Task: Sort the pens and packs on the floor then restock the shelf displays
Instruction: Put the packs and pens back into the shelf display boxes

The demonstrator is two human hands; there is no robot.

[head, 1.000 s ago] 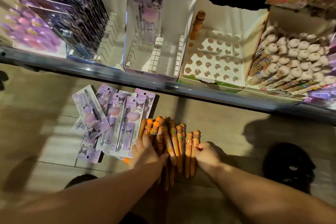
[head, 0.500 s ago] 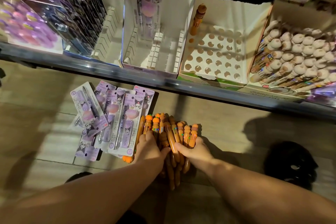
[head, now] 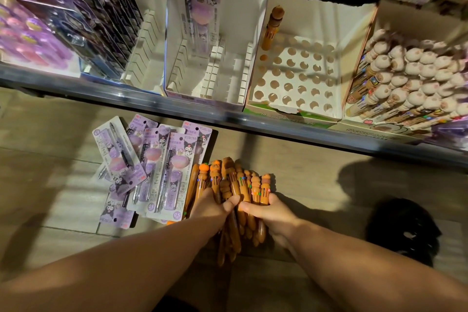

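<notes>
From my seat the scene looks dim and warm-toned. Light seems to fall from overhead onto the shelf (head: 101, 90), whose metal front edge carries a pale sheen and whose white card trays (head: 316, 23) are the brightest patches, nearly washed out. The floor (head: 45, 164) below sits in brown gloom, crossed by soft-edged shadows, with one black patch (head: 405, 230) at the right I cannot resolve. The middle is sharpest: print on the purple packs (head: 174, 167) is readable and the orange pens (head: 238, 185) are crisp. Towards the edges things smear: the purple stock (head: 27, 40) far left and the cream-capped pens (head: 415, 76) at right are blurred. The wide lens bows the shelf edge.
</notes>
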